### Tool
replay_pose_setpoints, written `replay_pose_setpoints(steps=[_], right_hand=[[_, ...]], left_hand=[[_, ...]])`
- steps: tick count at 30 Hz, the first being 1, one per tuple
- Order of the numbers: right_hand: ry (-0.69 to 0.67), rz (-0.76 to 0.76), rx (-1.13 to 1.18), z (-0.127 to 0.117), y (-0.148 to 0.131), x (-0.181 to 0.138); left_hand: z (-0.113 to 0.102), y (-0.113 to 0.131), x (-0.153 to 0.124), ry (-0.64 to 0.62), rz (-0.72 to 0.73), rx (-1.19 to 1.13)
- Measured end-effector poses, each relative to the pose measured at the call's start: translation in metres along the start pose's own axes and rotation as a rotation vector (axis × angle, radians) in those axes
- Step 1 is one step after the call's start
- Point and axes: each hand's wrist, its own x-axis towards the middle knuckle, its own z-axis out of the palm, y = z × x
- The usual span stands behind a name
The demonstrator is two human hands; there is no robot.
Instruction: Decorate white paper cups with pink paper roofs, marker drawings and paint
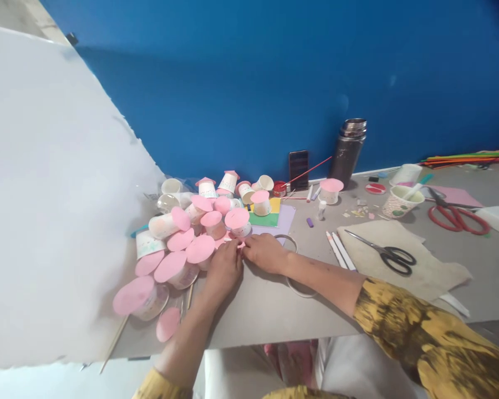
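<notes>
My left hand (pixel 224 270) and my right hand (pixel 264 252) rest side by side on the grey table (pixel 253 310), fingertips meeting at a small pink paper piece (pixel 238 243) beside the heap of cups. Both hands have their fingers curled in a pinch on it. Just beyond the fingers stands a white paper cup with a pink round lid (pixel 238 221). To the left lies a pile of several similar pink-lidded cups (pixel 178 244), some tipped over. A thin ring (pixel 293 244) lies under my right wrist.
Black scissors (pixel 388 256) lie on a beige sheet at right, red scissors (pixel 457 216) farther right. A dark flask (pixel 348 149) and a phone (pixel 298 166) stand against the blue wall. A large white sheet (pixel 45 210) leans at left. Coloured paper (pixel 270 217), pencils and sticks lie scattered.
</notes>
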Motion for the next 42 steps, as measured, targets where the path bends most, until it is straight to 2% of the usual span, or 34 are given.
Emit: replay_pose_setpoints(steps=[14, 33, 38, 42], right_hand=[[-0.013, 0.088, 0.123, 0.0, 0.009, 0.005], [-0.081, 0.166, 0.264, -0.012, 0.015, 0.004], [-0.089, 0.161, 0.265, -0.015, 0.012, 0.005], [-0.106, 0.093, 0.288, -0.021, 0.016, 0.001]], left_hand=[[-0.008, 0.01, 0.0, -0.085, -0.036, 0.009], [0.003, 0.0, 0.0, -0.019, -0.085, -0.069], [-0.003, 0.005, -0.002, -0.021, -0.079, -0.086], [-0.007, 0.008, -0.003, -0.068, -0.058, -0.096]])
